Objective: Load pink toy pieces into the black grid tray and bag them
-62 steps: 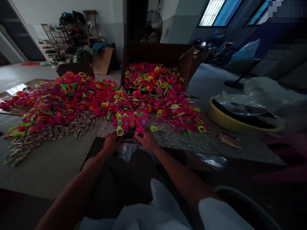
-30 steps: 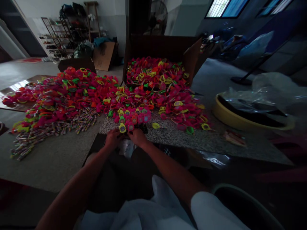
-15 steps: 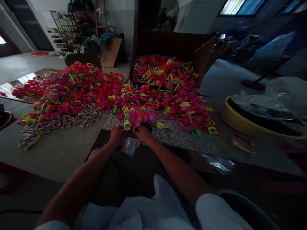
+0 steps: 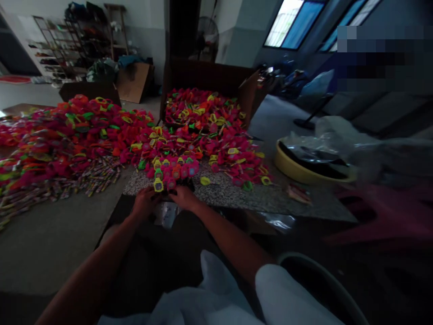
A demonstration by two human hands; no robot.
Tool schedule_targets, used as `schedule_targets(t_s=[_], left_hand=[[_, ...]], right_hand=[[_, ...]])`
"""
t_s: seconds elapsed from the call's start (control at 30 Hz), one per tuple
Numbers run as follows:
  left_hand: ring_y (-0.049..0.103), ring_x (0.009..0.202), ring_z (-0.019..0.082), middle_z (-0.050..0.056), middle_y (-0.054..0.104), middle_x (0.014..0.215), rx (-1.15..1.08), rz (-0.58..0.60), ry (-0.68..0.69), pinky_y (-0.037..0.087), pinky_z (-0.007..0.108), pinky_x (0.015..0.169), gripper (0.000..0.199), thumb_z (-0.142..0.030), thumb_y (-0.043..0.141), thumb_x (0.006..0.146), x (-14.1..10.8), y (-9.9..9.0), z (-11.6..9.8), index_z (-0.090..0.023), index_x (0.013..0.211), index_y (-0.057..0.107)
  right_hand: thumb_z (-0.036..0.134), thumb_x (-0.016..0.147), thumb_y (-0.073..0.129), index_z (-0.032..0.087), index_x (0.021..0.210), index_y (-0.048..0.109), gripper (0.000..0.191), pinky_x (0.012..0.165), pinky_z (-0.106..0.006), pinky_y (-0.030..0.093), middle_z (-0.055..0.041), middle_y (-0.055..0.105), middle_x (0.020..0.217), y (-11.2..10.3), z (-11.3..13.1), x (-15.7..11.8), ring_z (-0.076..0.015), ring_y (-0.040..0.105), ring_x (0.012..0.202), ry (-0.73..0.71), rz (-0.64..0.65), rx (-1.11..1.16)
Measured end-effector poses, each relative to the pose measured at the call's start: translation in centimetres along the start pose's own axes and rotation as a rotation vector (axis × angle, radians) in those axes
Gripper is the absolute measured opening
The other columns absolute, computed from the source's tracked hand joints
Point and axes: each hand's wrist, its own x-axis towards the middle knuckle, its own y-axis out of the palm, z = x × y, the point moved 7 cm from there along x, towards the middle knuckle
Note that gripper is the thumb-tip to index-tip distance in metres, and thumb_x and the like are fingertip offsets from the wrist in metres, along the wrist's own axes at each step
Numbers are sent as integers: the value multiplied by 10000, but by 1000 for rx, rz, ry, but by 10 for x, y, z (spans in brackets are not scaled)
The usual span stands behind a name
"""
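Note:
Rows of colourful toy watches (image 4: pixel 176 171), in yellow, green, pink and orange, stand close together at the front edge of a speckled stone slab (image 4: pixel 219 192). My left hand (image 4: pixel 145 201) is at the near left corner of these rows, by a yellow watch, with its fingers curled in. Just right of it, my right hand (image 4: pixel 184 197) bends its fingers at the near edge, below a pink watch. What the fingers hold is too dark and small to make out. Clear plastic bags (image 4: pixel 166 214) hang below and between both hands.
A large heap of toy watches (image 4: pixel 74 135) lies left, with thin patterned sticks (image 4: pixel 77 183) before it. More watches spill from an open cardboard box (image 4: pixel 206 72) behind. A yellow basin (image 4: pixel 287 167) with plastic bags and a pink stool (image 4: pixel 382 212) stand right.
My view has turned to the right, so the whole scene sits further left. Both hands stay at the near edge of the watch rows, with little visible change in their fingers.

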Motion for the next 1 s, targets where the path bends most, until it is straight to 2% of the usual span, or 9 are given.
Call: schedule_targets(t_s=[0.07,0.2,0.3,0.4,0.5,0.6,0.7,0.8,1.0], left_hand=[[723,991,255,79,777,1082,-1,-6,14,561,405,941,237,-407,654,972,0,3,4,-255,1045,821],[724,1020,261,76,781,1110,15,-26,7,560,417,974,242,-407,652,957,0,4,5,-256,1056,813],[729,1023,262,76,786,1106,22,-31,-12,561,419,980,228,-397,666,943,1,2,3,-255,1042,814],[735,1008,270,84,788,1092,23,-35,-11,565,430,974,218,-379,671,937,2,1,2,-240,1021,816],[738,999,280,96,787,1097,21,-42,-4,566,440,966,234,-396,671,939,2,0,2,-222,998,815],[736,1018,276,90,788,1117,17,-47,-7,563,429,974,242,-416,668,941,1,-1,4,-232,998,813],[733,1015,270,78,791,1101,20,-49,-14,565,413,972,225,-410,679,930,2,-2,5,-244,1002,812],[732,999,270,75,788,1089,19,-38,-15,570,411,958,211,-391,685,921,2,-2,6,-246,1008,811],[727,999,273,83,778,1077,45,-34,-29,567,419,969,198,-365,685,904,3,-1,5,-237,990,807]], right_hand=[[200,1004,629,222,1204,798,263,869,-239,507,-54,820,1131,-28,-19,-12,-211,755,1042,47,-110,39],[218,1039,547,211,1275,764,321,928,-299,508,-115,795,1190,-89,-89,-46,-258,734,1109,368,-304,-198],[194,1034,538,164,1347,726,366,950,-334,500,-179,772,1207,-104,-129,-56,-295,722,1145,469,-205,-381],[197,1050,509,145,1260,766,336,951,-356,497,-207,758,1207,-102,-145,-55,-314,715,1155,452,-99,-467],[236,1059,526,116,1159,790,307,943,-348,493,-225,757,1180,-100,-140,-55,-310,718,1126,437,-113,-459],[271,1048,576,156,1138,786,256,911,-301,490,-162,784,1129,-89,-118,-53,-259,723,1062,345,-189,-282],[298,1030,614,188,1149,771,226,854,-261,500,-81,801,1047,-65,-88,-44,-212,729,958,228,-255,28],[292,1007,638,180,1112,780,209,848,-256,523,-59,806,1004,-38,-62,-26,-209,735,926,156,-260,245],[277,1016,648,221,1262,769,280,1039,-304,530,-42,798,1241,-8,-29,10,-238,716,1213,22,-214,332]])
